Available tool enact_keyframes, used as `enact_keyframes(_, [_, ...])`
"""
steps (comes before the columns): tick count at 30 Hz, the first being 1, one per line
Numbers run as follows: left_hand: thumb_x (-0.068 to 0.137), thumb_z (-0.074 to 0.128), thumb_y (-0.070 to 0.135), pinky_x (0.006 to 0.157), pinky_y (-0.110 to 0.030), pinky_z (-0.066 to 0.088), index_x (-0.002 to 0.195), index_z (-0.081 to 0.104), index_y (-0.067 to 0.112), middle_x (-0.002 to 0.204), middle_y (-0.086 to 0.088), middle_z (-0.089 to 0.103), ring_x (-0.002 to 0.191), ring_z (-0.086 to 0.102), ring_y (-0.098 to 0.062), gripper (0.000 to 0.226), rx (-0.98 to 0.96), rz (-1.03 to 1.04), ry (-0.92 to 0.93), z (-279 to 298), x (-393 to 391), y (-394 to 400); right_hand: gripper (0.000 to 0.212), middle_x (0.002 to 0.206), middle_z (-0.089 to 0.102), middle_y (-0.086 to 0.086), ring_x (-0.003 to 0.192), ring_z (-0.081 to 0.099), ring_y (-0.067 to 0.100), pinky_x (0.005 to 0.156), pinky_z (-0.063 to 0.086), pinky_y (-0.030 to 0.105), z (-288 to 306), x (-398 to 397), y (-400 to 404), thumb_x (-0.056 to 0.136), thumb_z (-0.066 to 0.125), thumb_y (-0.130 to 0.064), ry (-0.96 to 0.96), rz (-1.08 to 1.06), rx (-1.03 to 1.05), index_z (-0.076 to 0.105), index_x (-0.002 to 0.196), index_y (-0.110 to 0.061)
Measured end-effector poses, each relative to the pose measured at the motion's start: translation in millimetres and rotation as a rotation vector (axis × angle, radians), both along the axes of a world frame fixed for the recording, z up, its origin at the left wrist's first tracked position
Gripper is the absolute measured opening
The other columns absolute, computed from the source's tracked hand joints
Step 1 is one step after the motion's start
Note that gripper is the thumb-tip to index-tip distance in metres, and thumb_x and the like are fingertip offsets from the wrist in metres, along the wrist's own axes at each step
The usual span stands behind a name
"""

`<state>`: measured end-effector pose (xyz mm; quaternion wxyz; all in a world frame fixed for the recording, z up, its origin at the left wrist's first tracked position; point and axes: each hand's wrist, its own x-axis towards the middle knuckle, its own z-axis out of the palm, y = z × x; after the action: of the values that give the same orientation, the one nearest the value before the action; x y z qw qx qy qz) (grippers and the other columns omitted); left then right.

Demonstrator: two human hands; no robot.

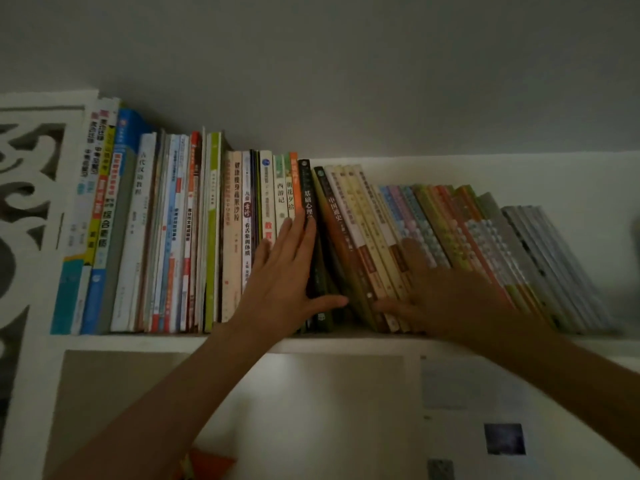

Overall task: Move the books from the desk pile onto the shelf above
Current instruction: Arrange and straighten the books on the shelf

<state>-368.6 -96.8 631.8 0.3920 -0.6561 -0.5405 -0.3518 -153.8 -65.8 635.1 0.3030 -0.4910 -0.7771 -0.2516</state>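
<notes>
Shelf (242, 341) is lying packed, spare room only at its far right. Books (166, 237) are standing upright left, leaning right. Left hand (287, 271) is pressing spines flat-fingered; right hand (446, 292), blurred, is spreading on leaning books.

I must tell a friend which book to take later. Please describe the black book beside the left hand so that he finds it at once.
Look at the white shelf full of books, near its middle. There the upright row on the left ends and the books on the right begin to lean. The black book stands at that border, under the fingertips of the left hand; its neighbours are orange and brown, and it alone has a black spine with white characters.
</notes>
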Motion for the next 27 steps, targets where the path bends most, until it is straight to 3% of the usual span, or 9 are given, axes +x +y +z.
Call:
enact_keyframes(9, [0.048, 0.021, 0.094, 0.104, -0.027, -0.023, 0.134, -0.037, 0.023, 0.139, 0.012, -0.047, 0.13, -0.039, -0.004, 0.125, -0.09, -0.004, 0.12, 4, -21, 7, 0.101, 0.137, 0.049, 0.01, 0.108, 0.059, 0.025, 0.088, 0.048, 0.032, -8, -25, 5, 0.088, 0.048, -0.058, 0.133, 0.267, -0.057, -0.025, 0.145, -0.016])
enact_keyframes(12, [0.044, 0.016, 0.098, 0.105, -0.026, -0.022, 0.137, -0.034, 0.022, 0.142, 0.012, -0.044, 0.132, -0.037, -0.002, 0.13, -0.108, -0.01, 0.112, 4, -21, 9, 0.107, 0.135, 0.049, 0.015, 0.107, 0.058, 0.028, 0.08, 0.044, 0.027, -8, -52, 10, 0.088, 0.056, -0.052, 0.245, 0.376, -0.136, -0.026, 0.144, -0.014])
enact_keyframes(15, [0.043, 0.014, 0.101, 0.11, -0.033, -0.013, 0.141, -0.023, 0.023, 0.148, 0.008, -0.033, 0.138, -0.025, -0.008, 0.131, -0.082, -0.038, 0.069, 3, -14, 7, 0.102, 0.136, 0.047, 0.016, 0.11, 0.056, 0.029, 0.081, 0.044, 0.031, -6, -55, 9, 0.088, 0.055, -0.05, 0.222, 0.377, -0.154, -0.02, 0.147, -0.012])
enact_keyframes(17, [0.047, 0.023, 0.099, 0.112, -0.038, -0.006, 0.142, -0.016, 0.025, 0.15, 0.006, -0.024, 0.14, -0.017, -0.012, 0.127, -0.041, -0.081, 0.013, 1, 1, 4, 0.085, 0.129, 0.054, 0.014, 0.106, 0.059, 0.028, 0.084, 0.049, 0.034, -6, -35, 2, 0.09, 0.053, -0.051, 0.156, 0.375, -0.033, 0.005, 0.149, -0.013])
enact_keyframes(19, [0.057, 0.038, 0.092, 0.113, -0.042, -0.003, 0.145, -0.012, 0.025, 0.151, 0.005, -0.02, 0.14, -0.015, -0.011, 0.121, 0.003, -0.11, 0.005, -2, 23, 3, 0.064, 0.124, 0.057, 0.011, 0.107, 0.058, 0.027, 0.086, 0.051, 0.039, -5, -2, -4, 0.089, 0.053, -0.051, 0.179, 0.319, 0.274, 0.032, 0.139, -0.016])
enact_keyframes(21, [0.063, 0.037, 0.086, 0.112, -0.045, -0.002, 0.148, -0.006, 0.022, 0.152, 0.002, -0.017, 0.14, -0.014, -0.014, 0.114, 0.046, -0.108, 0.051, -2, 42, 7, 0.063, 0.125, 0.053, 0.017, 0.111, 0.053, 0.034, 0.087, 0.047, 0.044, 2, 43, -5, 0.084, 0.061, -0.051, 0.292, 0.156, 0.568, 0.044, 0.132, -0.013])
enact_keyframes(22, [0.065, 0.033, 0.084, 0.112, -0.045, -0.003, 0.148, -0.006, 0.022, 0.152, 0.001, -0.017, 0.14, -0.015, -0.015, 0.111, 0.067, -0.092, 0.069, -1, 53, 8, 0.072, 0.129, 0.048, 0.02, 0.114, 0.049, 0.038, 0.09, 0.044, 0.047, 6, 68, -2, 0.081, 0.062, -0.056, 0.334, 0.045, 0.59, 0.043, 0.134, -0.012])
enact_keyframes(25, [0.063, 0.033, 0.087, 0.11, -0.042, -0.014, 0.144, -0.017, 0.024, 0.145, 0.0, -0.032, 0.134, -0.028, -0.015, 0.114, 0.076, -0.028, -0.015, 2, 79, 10, 0.104, 0.142, 0.034, 0.023, 0.124, 0.043, 0.04, 0.101, 0.037, 0.049, 10, 135, 17, 0.069, 0.052, -0.075, 0.461, -0.096, 0.086, 0.018, 0.146, -0.014])
enact_keyframes(27, [0.065, 0.04, 0.078, 0.108, -0.04, -0.018, 0.142, -0.025, 0.02, 0.139, -0.002, -0.04, 0.129, -0.035, -0.016, 0.116, 0.085, 0.001, -0.106, 1, 90, 13, 0.101, 0.135, 0.047, 0.019, 0.111, 0.055, 0.035, 0.093, 0.045, 0.044, 6, 152, 30, 0.068, 0.049, -0.074, 0.504, 0.001, -0.214, 0.016, 0.143, -0.015])
